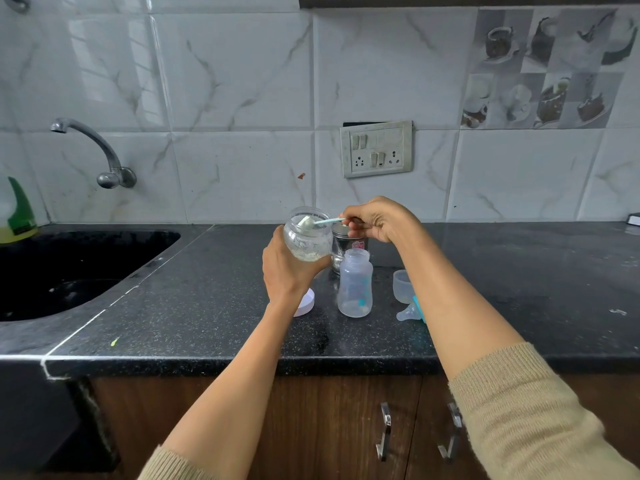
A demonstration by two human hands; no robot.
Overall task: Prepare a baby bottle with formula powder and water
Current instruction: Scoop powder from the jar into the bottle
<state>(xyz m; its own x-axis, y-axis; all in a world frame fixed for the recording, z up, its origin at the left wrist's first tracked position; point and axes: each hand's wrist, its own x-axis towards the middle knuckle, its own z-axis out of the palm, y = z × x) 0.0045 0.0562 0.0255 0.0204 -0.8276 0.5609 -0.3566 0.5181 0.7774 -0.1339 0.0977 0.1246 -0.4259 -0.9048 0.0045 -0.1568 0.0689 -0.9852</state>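
Observation:
My left hand [287, 268] holds a clear formula jar [307, 239] tilted above the counter, with a little pale powder at its bottom. My right hand [375, 220] pinches the handle of a teal scoop [317, 223], whose bowl, heaped with powder, is inside the jar's mouth. An open, clear baby bottle [355, 284] stands upright on the black counter just right of the jar. Its clear cap [401, 289] and the teat with a teal ring [412, 310] lie to the right, partly hidden by my right forearm. The jar's white lid [306, 303] lies under my left wrist.
A steel container [348, 245] stands behind the bottle. A black sink [69, 268] with a wall tap [100, 150] is at the left, beside a green-capped bottle [17, 213]. A switch panel [377, 148] is on the tiled wall. The counter's front edge [242, 363] runs above wooden cabinet doors.

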